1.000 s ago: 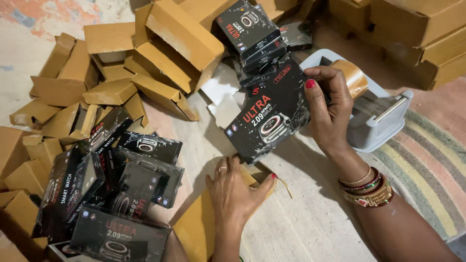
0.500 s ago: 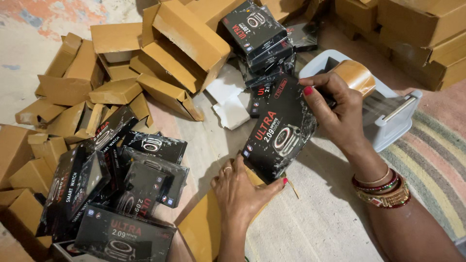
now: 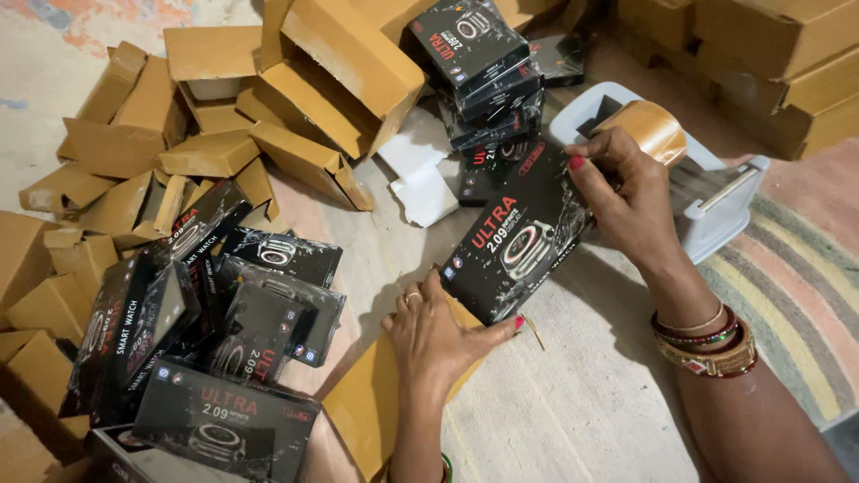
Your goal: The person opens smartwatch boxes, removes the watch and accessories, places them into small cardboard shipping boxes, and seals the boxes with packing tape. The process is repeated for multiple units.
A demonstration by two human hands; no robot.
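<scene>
My right hand (image 3: 626,201) grips the far edge of a black smartwatch box (image 3: 514,246), holding it tilted above the floor. My left hand (image 3: 438,335) lies flat, fingers spread, pressing a flat brown cardboard piece (image 3: 358,407), with its thumb near the black box's lower corner. A grey tape dispenser (image 3: 716,206) with a brown tape roll (image 3: 651,127) sits just behind my right hand.
A heap of black smartwatch boxes (image 3: 206,331) lies at the lower left. Another stack of black boxes (image 3: 488,67) stands at the top centre. Several open brown cartons (image 3: 224,134) are scattered at upper left, closed brown boxes (image 3: 769,54) at upper right. A striped mat (image 3: 787,295) runs on the right.
My right hand has swung the black box from nearly upright to a lower tilt closer to my left hand. The left hand has stayed on the cardboard.
</scene>
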